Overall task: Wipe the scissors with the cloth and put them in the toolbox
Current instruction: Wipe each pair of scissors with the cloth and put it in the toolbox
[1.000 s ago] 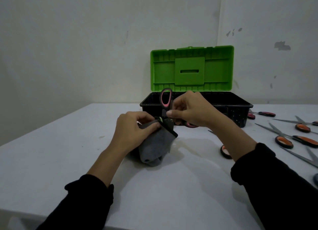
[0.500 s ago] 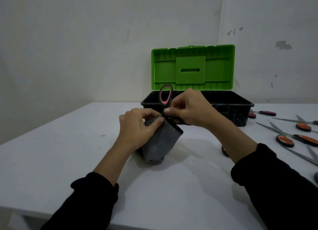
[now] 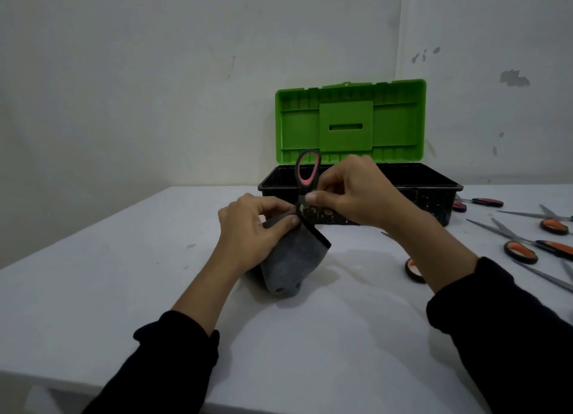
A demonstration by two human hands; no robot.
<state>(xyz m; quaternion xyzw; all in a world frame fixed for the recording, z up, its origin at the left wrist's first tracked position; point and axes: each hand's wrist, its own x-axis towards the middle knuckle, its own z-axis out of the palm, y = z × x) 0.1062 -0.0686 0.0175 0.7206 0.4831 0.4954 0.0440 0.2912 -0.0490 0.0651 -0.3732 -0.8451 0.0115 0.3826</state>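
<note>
I'm pinching the scissors (image 3: 307, 178) by the handle in my right hand (image 3: 356, 193), raising them since a moment ago; my left hand (image 3: 251, 230) is squeezing the cloth (image 3: 291, 258) around the blades, toolbox (image 3: 434, 186) waiting open just beyond.

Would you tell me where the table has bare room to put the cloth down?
Free: the table left of the left hand, and the near strip between the sleeves. Crowded: right of the right hand, where scissors lie beside the toolbox.

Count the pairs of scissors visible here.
6: held scissors in right hand; one behind that forearm; four on the table rightward, last cropped. More may be hidden.
</note>
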